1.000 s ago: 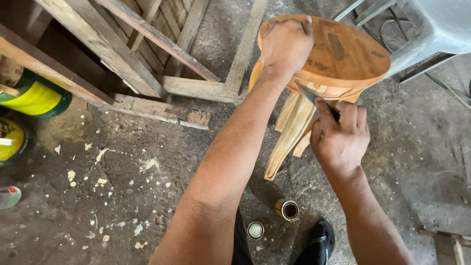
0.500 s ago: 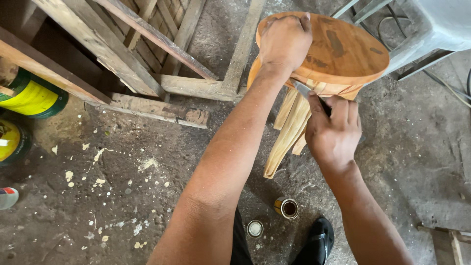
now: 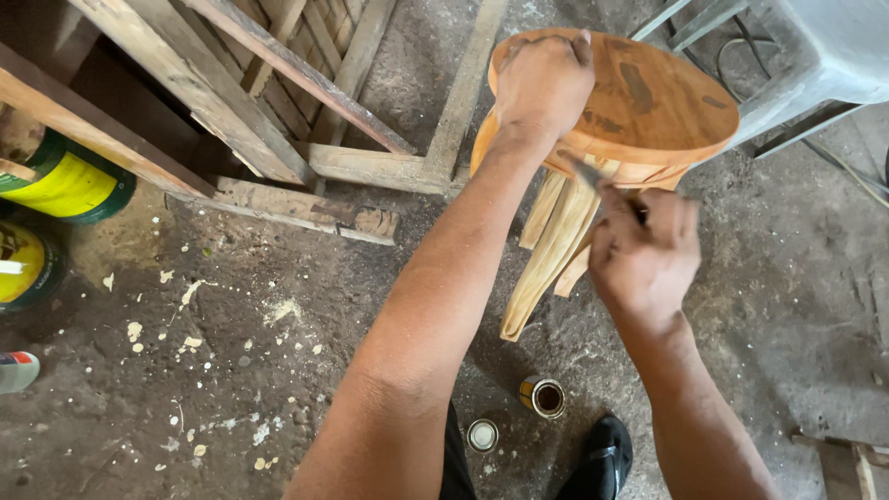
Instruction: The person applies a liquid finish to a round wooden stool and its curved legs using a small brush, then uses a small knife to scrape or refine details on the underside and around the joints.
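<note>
Stool [image 3: 648, 102]: round wooden seat, orange-brown with dark smears, pale splayed legs below; stands on grey concrete floor [image 3: 796, 306], upper centre-right of view.
Left hand [image 3: 542, 79]: palm down on the stool seat's near-left edge, fingers curled over the rim, gripping it.
Right hand [image 3: 644, 255]: just below the stool seat's front rim, beside the legs; fingers clenched around a thin tool.
Tool [image 3: 585, 172]: slim, grey tip pointing up-left, touching the underside of the stool seat where the legs join; kind cannot be told.
Tin [image 3: 543, 396]: small, open, dark liquid inside; on the floor below the stool, near the shoe.
Lid [image 3: 482, 434]: small, round, pale; just left of the tin, below the stool.
Shoe [image 3: 604, 454]: black; below the stool, at the bottom edge.
Frame [image 3: 278, 102]: rough timber slats and beams; left of the stool, one beam close to its legs.
Cans [image 3: 56, 181]: two, yellow and green; far left of the stool.
Chips [image 3: 194, 292]: pale scraps scattered on the floor, lower left of the stool.
Chair [image 3: 815, 65]: grey, right of the stool, close by.
</note>
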